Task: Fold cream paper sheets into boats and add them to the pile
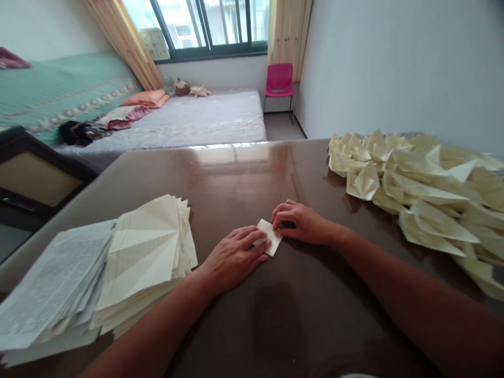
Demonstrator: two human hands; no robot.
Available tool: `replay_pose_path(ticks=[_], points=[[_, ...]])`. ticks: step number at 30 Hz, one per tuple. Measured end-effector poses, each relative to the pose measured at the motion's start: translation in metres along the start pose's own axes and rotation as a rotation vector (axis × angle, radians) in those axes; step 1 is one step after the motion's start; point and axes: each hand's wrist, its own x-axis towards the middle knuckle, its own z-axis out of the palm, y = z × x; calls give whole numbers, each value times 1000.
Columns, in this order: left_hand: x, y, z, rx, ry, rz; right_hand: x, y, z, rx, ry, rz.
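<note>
A small folded piece of cream paper [270,235] lies on the glossy brown table [244,173] in front of me. My left hand [233,257] rests flat on its left side, fingers stretched over the paper. My right hand [302,222] presses on its right edge with curled fingertips. Both hands touch the same paper from opposite sides.
A stack of creased cream sheets [145,252] and printed pages [51,286] sits at the left. A heap of folded paper shapes [417,178] covers the right side of the table. Beyond the table are a bed [197,118], a pink chair [279,81] and a window.
</note>
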Motion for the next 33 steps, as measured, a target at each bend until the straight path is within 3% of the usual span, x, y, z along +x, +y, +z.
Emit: replay_pose_path(ticks=[6,13,22,27,33], points=[[0,3,-3,93,-3,-4,1,-7,8,-58,68,-65],[-1,-2,-1,126,-11,8,0,-11,8,-283,-127,-87],[1,-4,-8,74,-24,44,-7,2,-4,-252,-188,-63],[1,-8,-6,24,-9,48,-8,7,-11,-200,-171,-47],[-2,-11,0,-3,76,58,-2,-4,-13,-62,-18,-69]])
